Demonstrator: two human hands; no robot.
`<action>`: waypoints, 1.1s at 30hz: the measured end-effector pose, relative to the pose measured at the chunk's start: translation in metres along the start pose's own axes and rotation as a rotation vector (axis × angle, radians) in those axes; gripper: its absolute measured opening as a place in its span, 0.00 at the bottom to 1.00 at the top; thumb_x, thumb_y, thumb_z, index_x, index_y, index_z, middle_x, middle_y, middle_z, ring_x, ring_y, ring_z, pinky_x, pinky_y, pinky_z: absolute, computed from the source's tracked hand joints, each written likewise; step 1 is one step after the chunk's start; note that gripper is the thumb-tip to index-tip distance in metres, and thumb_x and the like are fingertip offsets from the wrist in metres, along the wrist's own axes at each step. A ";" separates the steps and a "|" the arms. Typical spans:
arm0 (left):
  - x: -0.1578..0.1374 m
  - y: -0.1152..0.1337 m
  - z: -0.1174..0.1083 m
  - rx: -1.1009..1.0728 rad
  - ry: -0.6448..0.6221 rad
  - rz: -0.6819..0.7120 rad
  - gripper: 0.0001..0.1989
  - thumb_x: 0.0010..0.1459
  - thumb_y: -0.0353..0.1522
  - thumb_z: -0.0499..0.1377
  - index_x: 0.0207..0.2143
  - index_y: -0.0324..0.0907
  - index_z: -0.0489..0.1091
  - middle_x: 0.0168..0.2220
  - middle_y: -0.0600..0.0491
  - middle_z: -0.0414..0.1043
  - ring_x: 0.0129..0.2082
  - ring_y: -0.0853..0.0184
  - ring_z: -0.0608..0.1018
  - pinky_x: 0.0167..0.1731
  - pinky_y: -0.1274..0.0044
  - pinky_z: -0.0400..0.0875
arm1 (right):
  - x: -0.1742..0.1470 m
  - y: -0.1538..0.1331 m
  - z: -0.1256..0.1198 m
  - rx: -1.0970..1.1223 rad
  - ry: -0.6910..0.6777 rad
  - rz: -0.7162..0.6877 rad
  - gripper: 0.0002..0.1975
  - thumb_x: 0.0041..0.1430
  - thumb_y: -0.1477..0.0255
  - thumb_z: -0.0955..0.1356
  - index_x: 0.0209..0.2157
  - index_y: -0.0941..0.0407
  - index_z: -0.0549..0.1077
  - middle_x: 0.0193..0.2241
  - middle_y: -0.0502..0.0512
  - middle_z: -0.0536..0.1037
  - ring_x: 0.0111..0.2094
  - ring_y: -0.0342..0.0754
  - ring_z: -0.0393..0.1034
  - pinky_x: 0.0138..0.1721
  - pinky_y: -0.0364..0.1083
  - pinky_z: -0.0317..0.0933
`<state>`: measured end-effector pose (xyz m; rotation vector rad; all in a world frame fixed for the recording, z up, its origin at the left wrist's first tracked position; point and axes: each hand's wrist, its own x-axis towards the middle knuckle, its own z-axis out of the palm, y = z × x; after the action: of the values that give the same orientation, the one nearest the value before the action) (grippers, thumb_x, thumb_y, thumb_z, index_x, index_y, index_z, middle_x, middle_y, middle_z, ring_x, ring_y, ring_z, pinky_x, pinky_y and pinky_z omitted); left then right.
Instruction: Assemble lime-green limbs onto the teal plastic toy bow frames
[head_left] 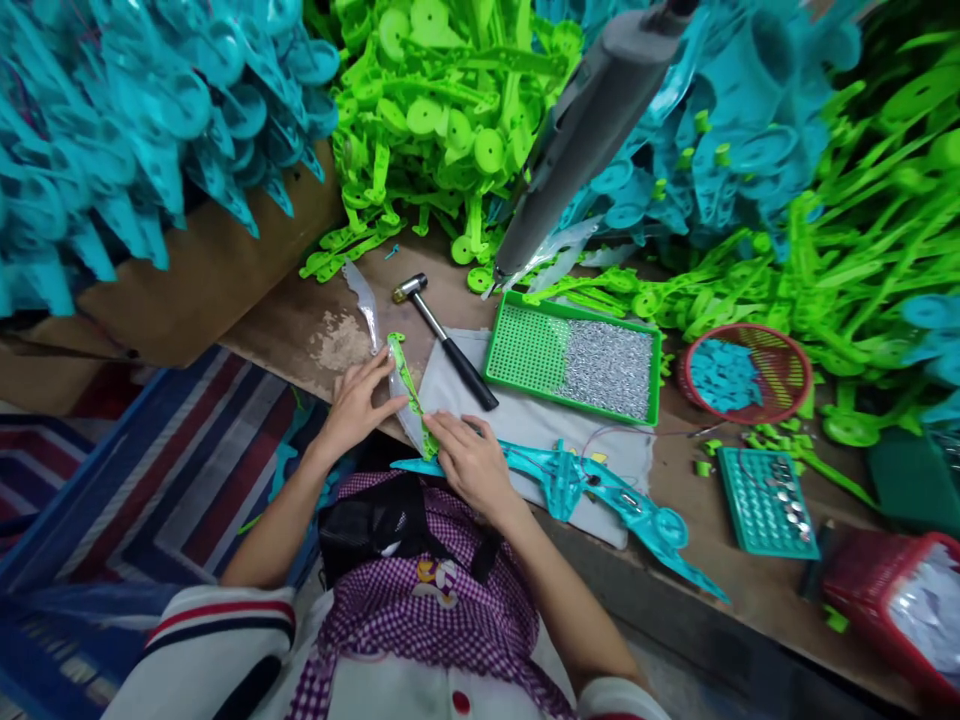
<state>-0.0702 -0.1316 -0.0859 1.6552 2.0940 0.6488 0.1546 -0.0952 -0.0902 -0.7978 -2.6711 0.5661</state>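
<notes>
My left hand [358,408] grips the upper part of a narrow lime-green plastic piece [403,368], thumb and fingertips on its left side. A clear plastic blade-shaped piece [407,415] lies along it. My right hand [474,468] closes its fingertips on the lower end of the green piece, by the tip of a long blue plastic part [564,478]. This blue part stretches to the right under my right hand, with a thin wire on it. What lies beneath the right fingers is hidden. A hammer [448,345] with a black handle lies just beyond both hands.
Behind are heaps of green parts [450,110] and blue parts [187,90]. A grey powered screwdriver [585,130] hangs over a green tray [570,402] of small metal pieces. Rightward stand a red basket [796,375], a teal tray [739,520] and a red bin [855,590].
</notes>
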 end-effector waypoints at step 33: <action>0.002 -0.028 0.003 -0.354 0.221 -0.040 0.29 0.52 0.45 0.64 0.55 0.44 0.67 0.57 0.46 0.70 0.47 0.60 0.75 0.48 0.68 0.70 | -0.101 0.070 -0.099 -0.092 0.493 0.517 0.12 0.66 0.66 0.64 0.43 0.54 0.78 0.40 0.58 0.82 0.42 0.52 0.76 0.44 0.52 0.68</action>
<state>-0.0907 -0.1346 -0.1046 1.3930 2.0039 1.1588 0.3054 -0.0714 -0.0509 -1.4555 -2.0495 0.3003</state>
